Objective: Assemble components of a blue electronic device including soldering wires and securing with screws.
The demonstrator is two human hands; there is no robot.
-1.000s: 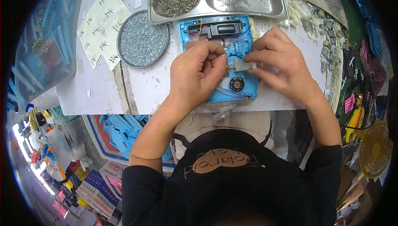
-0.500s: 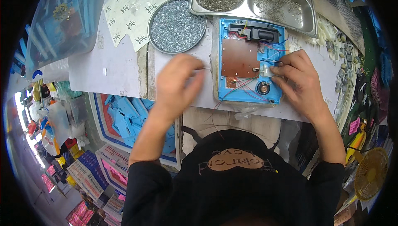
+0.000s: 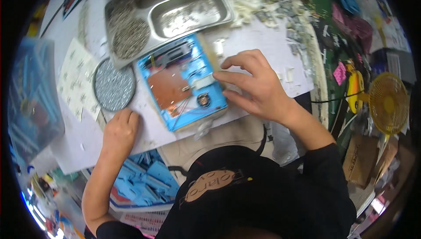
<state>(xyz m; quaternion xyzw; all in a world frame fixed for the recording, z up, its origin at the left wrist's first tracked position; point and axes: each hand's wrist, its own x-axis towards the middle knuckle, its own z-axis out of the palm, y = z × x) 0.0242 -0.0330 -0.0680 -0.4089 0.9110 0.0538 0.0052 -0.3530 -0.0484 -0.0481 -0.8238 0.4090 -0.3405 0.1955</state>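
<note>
The left hand (image 3: 119, 131) had just moved off to the side and come down by the round dish (image 3: 94, 90) of small metal pieces (image 3: 115, 85), leaving only the right hand at the open blue casing (image 3: 193, 119). The left was curled, its fingertips at or just beside the dish's near edge — whether it held anything, I couldn't tell. The right had thumb and forefinger well parted, the forefinger at the end of the white piece (image 3: 203, 81), which lay in the casing between the brown board (image 3: 166, 85) and the right edge, above the small round speaker (image 3: 204, 100). The casing rested on the white table (image 3: 263, 41), a steel compartment tray (image 3: 229, 13) beyond it and pale scraps (image 3: 265, 12) strewn to the right. A clear bag (image 3: 30, 107) of blue parts sat far left; more blue parts (image 3: 149, 182) were heaped below the table — and off to the right stood a yellow fan (image 3: 388, 103) and a cardboard box (image 3: 359, 162).
</note>
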